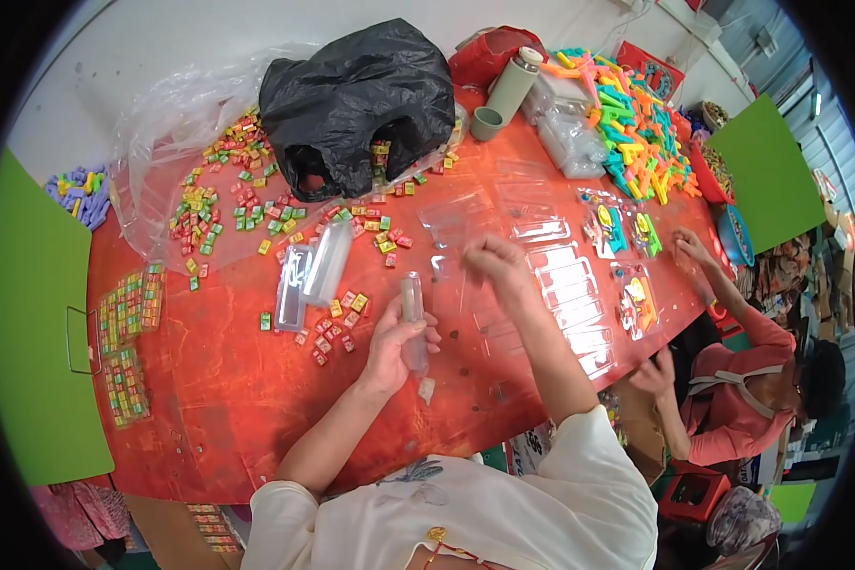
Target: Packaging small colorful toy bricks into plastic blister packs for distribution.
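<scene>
Holding clear tray, long axis pointing forward

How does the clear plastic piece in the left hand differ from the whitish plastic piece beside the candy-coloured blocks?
The clear piece is gripped in the left hand, while the whitish piece lies on the table side. The clear piece looks narrower; the whitish piece looks broader and cloudier. Both are long plastic shapes.
</scene>
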`<state>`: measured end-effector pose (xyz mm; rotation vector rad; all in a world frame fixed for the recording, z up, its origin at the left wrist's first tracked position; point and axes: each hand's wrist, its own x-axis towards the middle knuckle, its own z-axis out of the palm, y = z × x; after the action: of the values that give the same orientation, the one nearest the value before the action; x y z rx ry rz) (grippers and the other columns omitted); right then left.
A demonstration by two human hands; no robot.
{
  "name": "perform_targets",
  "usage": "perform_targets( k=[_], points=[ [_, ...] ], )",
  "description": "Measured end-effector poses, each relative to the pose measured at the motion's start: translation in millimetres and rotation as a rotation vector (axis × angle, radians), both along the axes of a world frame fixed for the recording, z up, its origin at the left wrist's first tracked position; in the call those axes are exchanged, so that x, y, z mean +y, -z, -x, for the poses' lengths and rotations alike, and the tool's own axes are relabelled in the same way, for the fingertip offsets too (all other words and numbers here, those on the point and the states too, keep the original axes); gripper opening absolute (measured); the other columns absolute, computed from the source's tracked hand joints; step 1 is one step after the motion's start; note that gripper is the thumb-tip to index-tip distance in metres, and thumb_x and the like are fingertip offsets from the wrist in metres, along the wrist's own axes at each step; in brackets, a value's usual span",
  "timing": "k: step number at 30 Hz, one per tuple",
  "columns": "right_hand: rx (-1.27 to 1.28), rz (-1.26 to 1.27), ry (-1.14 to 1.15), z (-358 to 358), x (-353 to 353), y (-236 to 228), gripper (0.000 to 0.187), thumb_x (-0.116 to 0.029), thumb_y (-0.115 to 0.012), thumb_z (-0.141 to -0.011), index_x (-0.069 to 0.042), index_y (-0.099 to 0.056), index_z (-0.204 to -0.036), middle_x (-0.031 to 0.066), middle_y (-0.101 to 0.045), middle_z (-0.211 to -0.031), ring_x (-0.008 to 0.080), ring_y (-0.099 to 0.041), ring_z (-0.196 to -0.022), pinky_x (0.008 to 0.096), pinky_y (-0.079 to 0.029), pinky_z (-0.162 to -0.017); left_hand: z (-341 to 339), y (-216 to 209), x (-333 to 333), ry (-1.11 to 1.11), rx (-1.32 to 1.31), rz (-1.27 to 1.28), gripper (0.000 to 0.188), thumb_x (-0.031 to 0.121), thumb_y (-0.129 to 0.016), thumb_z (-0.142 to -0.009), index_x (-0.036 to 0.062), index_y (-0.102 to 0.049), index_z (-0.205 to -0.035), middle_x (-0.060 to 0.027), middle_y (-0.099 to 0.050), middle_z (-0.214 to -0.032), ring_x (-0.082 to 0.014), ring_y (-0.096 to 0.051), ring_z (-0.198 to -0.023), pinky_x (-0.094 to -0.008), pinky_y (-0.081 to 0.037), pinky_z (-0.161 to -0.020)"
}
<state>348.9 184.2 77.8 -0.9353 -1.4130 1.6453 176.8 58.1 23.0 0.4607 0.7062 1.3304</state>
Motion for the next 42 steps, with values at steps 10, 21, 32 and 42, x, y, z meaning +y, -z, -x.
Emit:
perform_targets(
  k=[10, 21, 32, 42],
  points=[
    [-0.464, -0.626, 0.359, 18.2, 132.0, 25.8, 0.007, -0.011, -0.059, -0.086, -0.005, -0.062, -0.088, 0.0058, -0.066, -0.075, 0.0171, -0.060, -0.061, 0.0293, -0.046, -0.052, 10.4, 11.1, 62.5, -0.065, 0.050, 0.019, 0.049, 0.011, -0.052, -0.086, 0.0033, -0.038, -0.132, -0.0142, -0.053, -0.118, -0.0250, -0.065, -0.083, -0.0356, -0.056, -0.066],
    [-1.298, -1.450, 0.071, 33.4, 151.1, 60.6, 0.009, -0.016, -0.058, -0.080, -0.013, -0.060, -0.088, 0.0039, -0.060, -0.086, 0.0218, -0.059, -0.087, 0.0372, -0.044, -0.074, 54.1, 22.8, 115.7, -0.296, 0.077, 0.059, 0.055, 0.014, -0.056, -0.084, 0.0081, -0.035, -0.135, -0.0079, -0.052, -0.103, -0.0216, -0.065, -0.079, -0.0323, -0.054, -0.053],
    [-1.246, -1.342, 0.018, 46.5, 131.2, 61.7, 0.024, -0.007, -0.058, -0.076, -0.010, -0.060, -0.100, 0.0071, -0.059, -0.099, 0.0258, -0.057, -0.095, 0.0379, -0.045, -0.080, 53.6, -15.5, 23.1, -0.123, 0.016, -0.013, 0.047, 0.010, -0.052, -0.085, 0.0014, -0.041, -0.130, -0.0189, -0.061, -0.110, -0.0227, -0.066, -0.078, -0.0326, -0.055, -0.060],
    [-0.776, -0.923, 0.140, 151.4, 48.6, 95.0, 0.036, -0.025, -0.059, -0.087, 0.001, -0.058, -0.112, 0.0243, -0.048, -0.128, 0.0407, -0.047, -0.119, 0.0504, -0.042, -0.096, 57.1, 4.5, -32.2, 0.061, 0.259, -0.001, 0.067, 0.012, -0.058, -0.081, 0.0046, -0.034, -0.143, -0.0134, -0.056, -0.119, -0.0151, -0.062, -0.083, -0.0265, -0.050, -0.066]
  ],
)
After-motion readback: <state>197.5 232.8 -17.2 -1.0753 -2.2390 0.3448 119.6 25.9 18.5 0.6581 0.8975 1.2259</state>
